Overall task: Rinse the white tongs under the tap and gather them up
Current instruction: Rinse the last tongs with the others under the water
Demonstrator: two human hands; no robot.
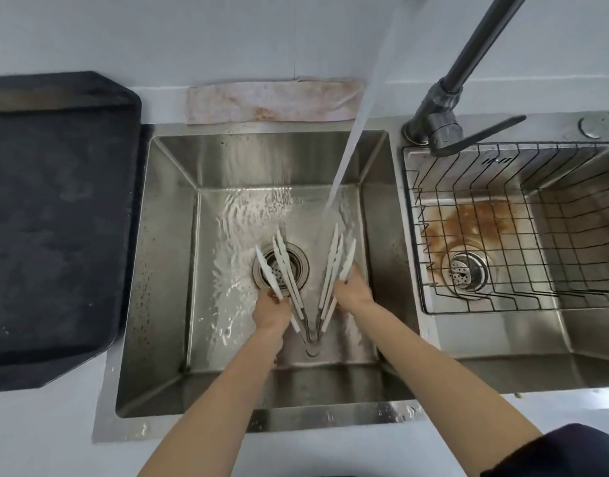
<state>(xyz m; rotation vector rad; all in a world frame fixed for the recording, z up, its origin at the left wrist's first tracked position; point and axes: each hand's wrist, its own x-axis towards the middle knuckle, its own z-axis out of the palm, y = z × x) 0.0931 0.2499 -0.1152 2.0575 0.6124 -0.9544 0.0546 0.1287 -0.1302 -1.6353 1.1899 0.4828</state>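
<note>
Two fans of slim white plastic tongs (pixel 308 270) are gripped over the steel sink basin's (pixel 172 235) drain: left hand (pixel 272 313) closed round one, right hand (pixel 353 292) round the other, tips splayed beyond the fingers, under the stream.

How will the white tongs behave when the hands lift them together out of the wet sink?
The white tongs are under running water, so probably slippery. Their thin arms fan apart from the hinged ends, so they may spring open. They look light.
</note>
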